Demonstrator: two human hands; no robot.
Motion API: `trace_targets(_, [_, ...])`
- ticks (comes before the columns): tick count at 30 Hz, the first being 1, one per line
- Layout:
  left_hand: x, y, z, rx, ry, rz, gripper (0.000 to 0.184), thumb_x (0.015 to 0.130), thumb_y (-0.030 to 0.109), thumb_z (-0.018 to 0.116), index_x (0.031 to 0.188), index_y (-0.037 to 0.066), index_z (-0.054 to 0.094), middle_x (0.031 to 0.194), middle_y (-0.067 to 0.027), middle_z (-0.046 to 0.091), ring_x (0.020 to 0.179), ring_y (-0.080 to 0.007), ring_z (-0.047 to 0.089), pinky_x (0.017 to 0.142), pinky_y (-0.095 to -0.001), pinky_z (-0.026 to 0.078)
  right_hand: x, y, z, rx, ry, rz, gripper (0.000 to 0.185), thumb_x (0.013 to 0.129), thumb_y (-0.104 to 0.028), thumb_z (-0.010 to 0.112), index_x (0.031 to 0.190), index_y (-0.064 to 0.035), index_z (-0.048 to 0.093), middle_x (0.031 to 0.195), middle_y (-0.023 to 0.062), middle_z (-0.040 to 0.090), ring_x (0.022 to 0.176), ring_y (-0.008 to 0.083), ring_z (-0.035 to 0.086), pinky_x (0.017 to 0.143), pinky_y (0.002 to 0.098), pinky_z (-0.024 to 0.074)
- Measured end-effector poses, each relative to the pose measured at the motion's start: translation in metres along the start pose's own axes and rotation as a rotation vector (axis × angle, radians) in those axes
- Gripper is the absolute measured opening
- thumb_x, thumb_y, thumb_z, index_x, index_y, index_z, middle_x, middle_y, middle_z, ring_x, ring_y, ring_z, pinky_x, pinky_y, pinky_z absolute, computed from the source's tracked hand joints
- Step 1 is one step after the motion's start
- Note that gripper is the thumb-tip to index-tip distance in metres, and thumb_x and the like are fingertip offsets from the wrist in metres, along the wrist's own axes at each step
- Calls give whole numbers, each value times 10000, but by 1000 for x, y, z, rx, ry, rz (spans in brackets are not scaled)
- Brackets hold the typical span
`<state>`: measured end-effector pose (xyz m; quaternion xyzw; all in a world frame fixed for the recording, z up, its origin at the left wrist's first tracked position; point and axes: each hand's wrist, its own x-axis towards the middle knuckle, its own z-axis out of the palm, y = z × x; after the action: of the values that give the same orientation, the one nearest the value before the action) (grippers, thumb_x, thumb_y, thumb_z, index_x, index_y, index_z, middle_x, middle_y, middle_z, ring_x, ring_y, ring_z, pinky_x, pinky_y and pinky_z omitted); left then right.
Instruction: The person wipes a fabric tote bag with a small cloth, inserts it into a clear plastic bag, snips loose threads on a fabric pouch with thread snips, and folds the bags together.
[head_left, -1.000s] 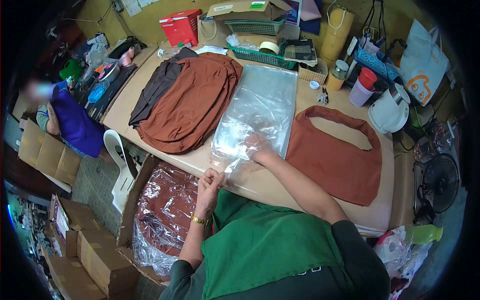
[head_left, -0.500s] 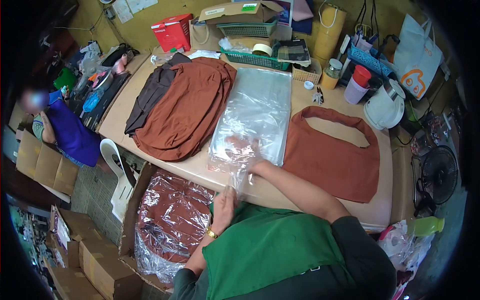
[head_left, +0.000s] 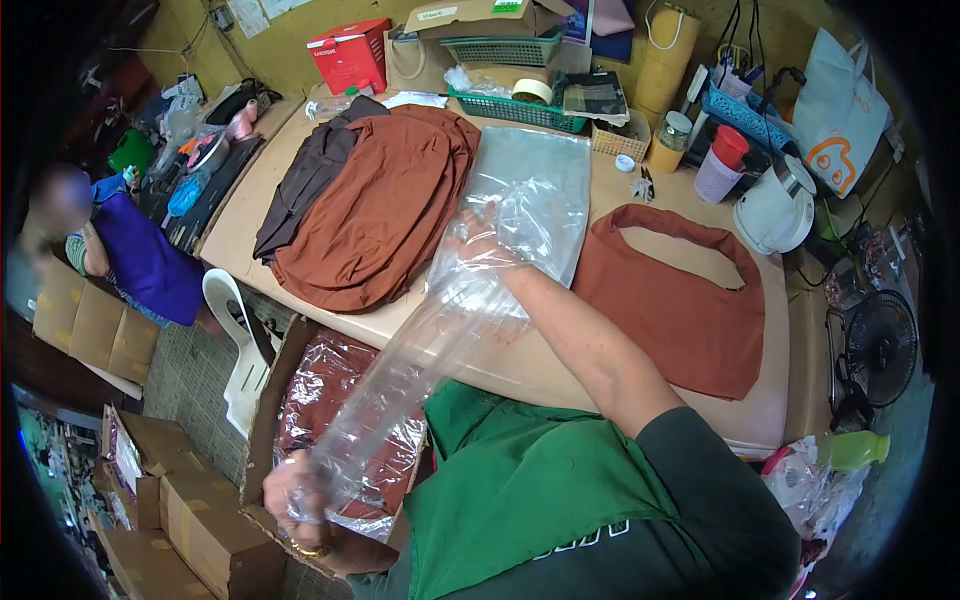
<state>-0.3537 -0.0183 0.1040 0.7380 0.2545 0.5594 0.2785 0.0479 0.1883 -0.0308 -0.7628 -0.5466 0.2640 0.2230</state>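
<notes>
Plastic bag [head_left: 385,395] runs into blurred left hand [head_left: 295,487].

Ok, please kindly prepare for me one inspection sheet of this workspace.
Surface: tan tabletop, partly covered.
Work items: flat clear plastic stack; rust-brown fabric bag to its right; rust-brown and dark fabric pile to its left.
Clutter: green plastic baskets and red rectangular box along the back edge.
Hands: blurred left hand grips long clear plastic film; right hand spread at the stack.
Cables: black cables hang near the back wall.
Surroundings: open cardboard box; white plastic chair; black fan; person in purple garment.
</notes>
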Motion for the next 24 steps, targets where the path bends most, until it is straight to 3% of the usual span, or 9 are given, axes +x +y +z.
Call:
trace_targets(3, [1, 15, -31, 26, 186, 106, 348, 872, 295, 593, 960, -40, 625, 872, -130, 622, 764, -232, 597, 688, -327, 470, 20, 33, 9, -221, 30, -55, 853, 894, -593, 525, 1497, -30, 309, 1576, 314, 35, 1448, 514, 50, 1180, 530, 177])
trace_targets(6, [-3, 25, -57, 61, 342, 155, 384, 874, 317, 582, 989, -48, 619, 913, -141, 618, 793, -237, 599, 710, -330, 473, 7, 49, -4, 134, 287, -165, 860, 852, -582, 592, 1506, -98, 315, 1574, 305, 81, 1400, 523, 245, 1162, 556, 224])
trace_targets(8, [-2, 30, -69, 91, 410, 169, 409, 875, 331, 574, 1007, -54, 616, 940, -148, 616, 812, -241, 600, 725, -332, 475, -21, 6, -16, -749, 0, -291, 710, 922, -437, 541, 1488, -63, 329, 1565, 299, 136, 1373, 542, 278, 1143, 522, 280])
trace_targets(12, [5, 29, -77, 117, 478, 157, 459, 878, 360, 559, 1045, -64, 609, 995, -162, 611, 851, -248, 602, 754, -336, 479, -103, 5, 29, -243, 66, -446, 688, 912, -344, 575, 1454, 13, 347, 1560, 248, 212, 1404, 456, 269, 1154, 550, 232])
trace_targets(14, [12, 25, -74, 103, 470, 136, 484, 879, 374, 551, 1064, -69, 605, 1022, -169, 609, 871, -252, 604, 769, -339, 481, -173, -12, 15, -536, 9, -618, 704, 899, -336, 598, 1449, 26, 352, 1539, 233, 275, 1401, 424, 292, 1146, 589, 212])
trace_targets(17, [23, 18, -63, 71, 435, 112, 522, 881, 396, 540, 1092, -77, 600, 1062, -180, 606, 900, -258, 606, 791, -342, 483, -238, -2, -17, -403, 66, -643, 622, 969, -362, 483, 1421, 49, 369, 1536, 223, 287, 1414, 406, 282, 1126, 667, 151])
trace_targets(20, [43, 6, -29, 3, 317, 41, 560, 883, 418, 528, 1121, -85, 595, 1103, -190, 602, 929, -263, 607, 813, -345, 486, -175, 44, -13, -513, 130, -354, 710, 872, -357, 648, 1412, 35, 407, 1481, 232, 348, 1390, 391, 313, 1103, 662, 203])
trace_targets(21, [51, 3, -10, -20, 256, 3, 573, 884, 425, 525, 1130, -88, 593, 1117, -194, 601, 939, -265, 608, 820, -346, 487, -152, 49, -18, -402, 369, -378, 648, 867, -370, 653, 1369, 3, 483, 1379, 231, 478, 1298, 372, 453, 1102, 605, 255])
trace_targets(24, [70, -5, 59, 10, 53, -122, 581, 876, 430, 537, 1133, -88, 596, 1133, -184, 605, 967, -256, 603, 852, -341, 474, -145, 18, -39, -269, -209, -477, 461, 866, -305, 654, 1243, -46, 601, 1143, 200, 644, 1055, 361, 624, 960, 490, 444])
